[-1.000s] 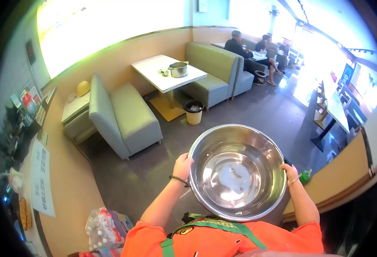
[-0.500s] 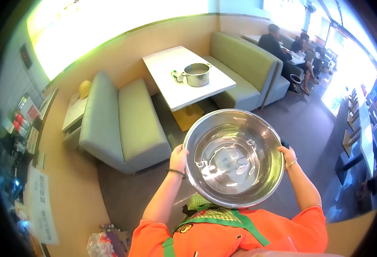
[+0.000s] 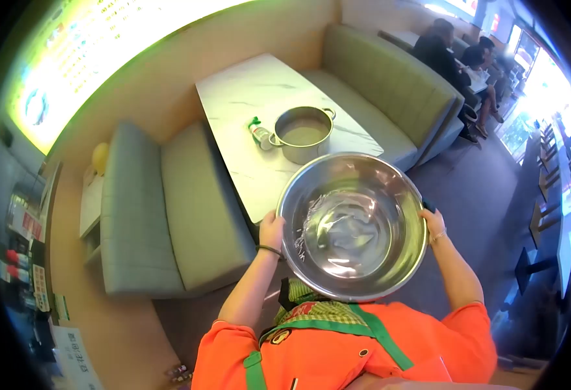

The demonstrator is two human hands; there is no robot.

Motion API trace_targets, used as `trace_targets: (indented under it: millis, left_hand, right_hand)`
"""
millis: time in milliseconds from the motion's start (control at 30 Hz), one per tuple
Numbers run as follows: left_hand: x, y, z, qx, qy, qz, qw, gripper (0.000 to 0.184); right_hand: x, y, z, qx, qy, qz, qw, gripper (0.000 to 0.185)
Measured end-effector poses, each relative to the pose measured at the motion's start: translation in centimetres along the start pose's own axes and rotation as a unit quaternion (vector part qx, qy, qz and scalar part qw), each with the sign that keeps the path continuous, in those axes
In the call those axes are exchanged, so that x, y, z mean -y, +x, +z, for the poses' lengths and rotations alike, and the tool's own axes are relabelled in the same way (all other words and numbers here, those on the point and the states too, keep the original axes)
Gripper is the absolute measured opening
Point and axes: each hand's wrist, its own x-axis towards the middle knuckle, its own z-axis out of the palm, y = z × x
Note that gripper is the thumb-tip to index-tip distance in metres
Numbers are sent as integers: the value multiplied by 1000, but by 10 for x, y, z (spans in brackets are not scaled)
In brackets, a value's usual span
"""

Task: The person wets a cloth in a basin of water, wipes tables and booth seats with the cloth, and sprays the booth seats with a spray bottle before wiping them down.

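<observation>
A large stainless steel basin [image 3: 354, 286] is held in front of my orange shirt, its opening facing up. What looks like clear, rippling liquid lies in it, though glare makes this hard to tell. My left hand [image 3: 272, 233] grips the basin's left rim. My right hand [image 3: 434, 224] grips the opposite rim, with a small dark thing [image 3: 428, 205] by its fingers. Beyond the basin, a two-handled metal pot [image 3: 304, 151] stands on the white marbled table [image 3: 233, 97]. Beside the pot lies a small bottle [image 3: 260, 134] with a green top.
Green padded benches [image 3: 198, 214] flank the table. Two seated people [image 3: 444, 55] are at the far right. Along the right side runs a long counter [image 3: 566, 214]. A wooden ledge [image 3: 120, 325] and a yellow round object [image 3: 100, 158] are on the left.
I have come closer to the table with the basin, which now overlaps the table's near edge in view. Both hands keep their hold, and the liquid's ripples have shifted.
</observation>
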Motion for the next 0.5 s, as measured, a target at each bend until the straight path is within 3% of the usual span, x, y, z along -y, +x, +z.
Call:
trace_targets:
  millis: [167, 267, 500]
  left_hand:
    - [-2, 48, 8, -53, -52, -18, 997, 32]
    - [-13, 73, 20, -62, -60, -31, 996, 31]
    - [-16, 115, 19, -84, -38, -29, 995, 32]
  right_hand:
    - [9, 73, 39, 36, 43, 53, 997, 30]
    - [12, 116, 49, 40, 29, 34, 998, 31]
    - [30, 154, 81, 50, 29, 55, 997, 33]
